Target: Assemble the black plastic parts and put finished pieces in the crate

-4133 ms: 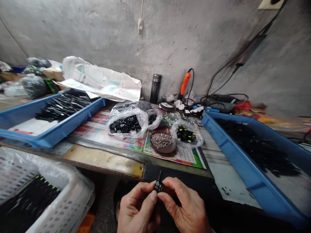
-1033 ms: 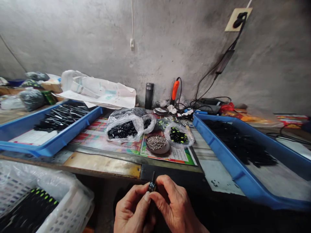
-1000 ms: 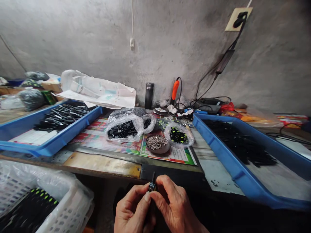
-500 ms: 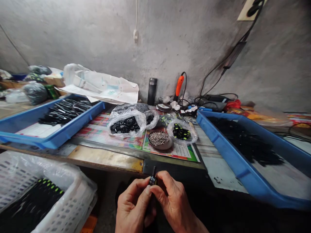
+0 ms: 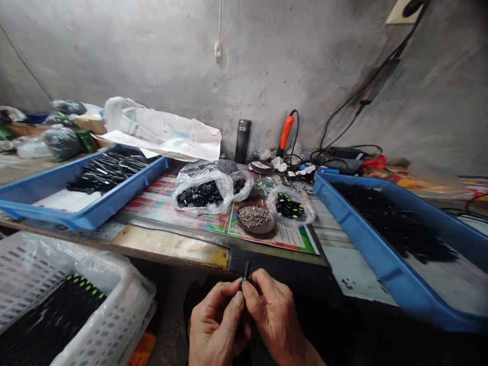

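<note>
My left hand [image 5: 217, 320] and my right hand [image 5: 272, 312] meet in front of the bench edge. Both are closed, with fingertips pinched on a small dark piece [image 5: 244, 280] that has a thin stem pointing up. Most of the piece is covered by my fingers, so its kind does not show. Beyond my hands, on the bench, lies a round dish of small metal screws or pins [image 5: 253, 216]. A clear bag of black parts with yellow-green spots [image 5: 290, 206] stands to its right, and a bag of black round parts [image 5: 200, 195] to its left.
A blue tray [image 5: 82, 221] of black strips stands at the left, another blue tray [image 5: 385, 269] of black parts at the right. Below left is a white plastic-lined basket [image 5: 118, 300]. At the back stand a black flask [image 5: 243, 142] and an orange-handled tool [image 5: 285, 133] with a cord.
The view has shifted slightly, moving the bench things a little to the right. My fingers have closed further over the small dark piece, and less of it shows.
</note>
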{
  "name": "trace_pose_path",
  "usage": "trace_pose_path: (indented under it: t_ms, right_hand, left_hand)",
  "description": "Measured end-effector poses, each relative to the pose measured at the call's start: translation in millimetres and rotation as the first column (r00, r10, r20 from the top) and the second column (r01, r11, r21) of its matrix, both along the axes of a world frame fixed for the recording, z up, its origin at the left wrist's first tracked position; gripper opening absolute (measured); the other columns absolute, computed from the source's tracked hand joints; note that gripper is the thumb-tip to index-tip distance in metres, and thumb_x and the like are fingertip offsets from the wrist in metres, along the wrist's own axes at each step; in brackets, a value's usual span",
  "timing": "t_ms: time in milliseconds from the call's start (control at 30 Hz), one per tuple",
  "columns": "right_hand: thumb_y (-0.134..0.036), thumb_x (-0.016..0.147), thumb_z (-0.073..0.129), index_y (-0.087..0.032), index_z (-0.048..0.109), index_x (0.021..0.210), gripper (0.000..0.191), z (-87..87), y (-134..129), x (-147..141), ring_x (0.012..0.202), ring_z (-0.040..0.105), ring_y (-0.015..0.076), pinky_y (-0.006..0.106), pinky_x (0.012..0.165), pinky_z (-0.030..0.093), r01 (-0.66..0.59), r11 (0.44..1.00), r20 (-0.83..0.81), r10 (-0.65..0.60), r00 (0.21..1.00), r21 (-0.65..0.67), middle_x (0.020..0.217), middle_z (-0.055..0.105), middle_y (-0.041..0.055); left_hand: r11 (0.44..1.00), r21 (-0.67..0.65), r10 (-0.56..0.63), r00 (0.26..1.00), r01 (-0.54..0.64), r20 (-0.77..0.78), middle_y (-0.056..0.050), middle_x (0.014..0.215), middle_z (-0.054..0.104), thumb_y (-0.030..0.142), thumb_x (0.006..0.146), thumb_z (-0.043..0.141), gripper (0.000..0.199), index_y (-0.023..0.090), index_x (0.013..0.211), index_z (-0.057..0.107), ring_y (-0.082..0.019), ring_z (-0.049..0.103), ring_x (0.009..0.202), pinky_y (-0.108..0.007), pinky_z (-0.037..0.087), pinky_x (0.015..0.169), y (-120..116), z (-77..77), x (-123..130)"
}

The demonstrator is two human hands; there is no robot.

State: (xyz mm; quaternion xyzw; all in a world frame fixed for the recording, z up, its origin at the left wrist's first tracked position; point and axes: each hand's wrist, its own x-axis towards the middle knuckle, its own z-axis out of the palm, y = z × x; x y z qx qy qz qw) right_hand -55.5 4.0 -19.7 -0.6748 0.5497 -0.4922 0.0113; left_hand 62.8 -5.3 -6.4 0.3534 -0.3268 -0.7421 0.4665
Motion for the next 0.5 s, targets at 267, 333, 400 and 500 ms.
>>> trace_pose_path:
  t_ms: [267,333,400,500]
  right_hand:
    - [-0.05,0.11,0.037,-0.02,0.052,0.08,0.046,-1.0,0,-1,0.053,0.057,0.012,0.02,0.049,0.04,-0.1,0.99,0.137,0.086,0.987,0.097,0.064,0.055,-0.0041]
    - [-0.052,0.11,0.038,-0.021,0.055,0.086,0.043,4.0,3,-4,0.055,0.059,0.0125,0.019,0.05,0.043,-0.131,0.988,0.13,0.12,0.984,0.079,0.068,0.059,-0.0037]
    - [-0.049,0.11,0.043,-0.022,0.056,0.088,0.037,6.9,7,-8,0.052,0.059,0.0122,0.017,0.048,0.045,-0.127,0.99,0.1,0.121,0.988,0.053,0.067,0.059,-0.0047]
    - [-0.047,0.108,0.047,-0.025,0.059,0.088,0.032,-0.2,14,-13,0.051,0.061,0.0124,0.014,0.049,0.049,-0.177,0.979,0.038,0.174,0.984,0.097,0.068,0.062,-0.0051]
  left_hand:
    - [0.999,-0.002,-0.045,0.999,0.045,0.004,0.005,0.047,0.054,0.05,0.068,0.084,0.041,0.016,0.088,0.07,-0.004,0.042,0.037,-0.011,0.028,0.035,-7,-14.0,5]
    - [0.999,-0.015,-0.04,0.999,0.039,-0.026,0.005,0.054,0.057,0.044,0.069,0.085,0.038,0.016,0.09,0.069,-0.004,0.045,0.038,-0.012,0.03,0.034,-8,-11.4,6]
    - [0.999,-0.034,0.009,0.998,-0.011,-0.055,0.003,0.064,0.062,0.04,0.067,0.087,0.038,0.015,0.089,0.068,-0.003,0.048,0.04,-0.012,0.033,0.035,-10,-5.8,6]
    - [0.995,-0.046,0.088,0.993,-0.092,-0.082,0.002,0.067,0.065,0.041,0.063,0.088,0.043,0.013,0.087,0.066,-0.006,0.054,0.044,-0.015,0.041,0.039,-14,4.9,8]
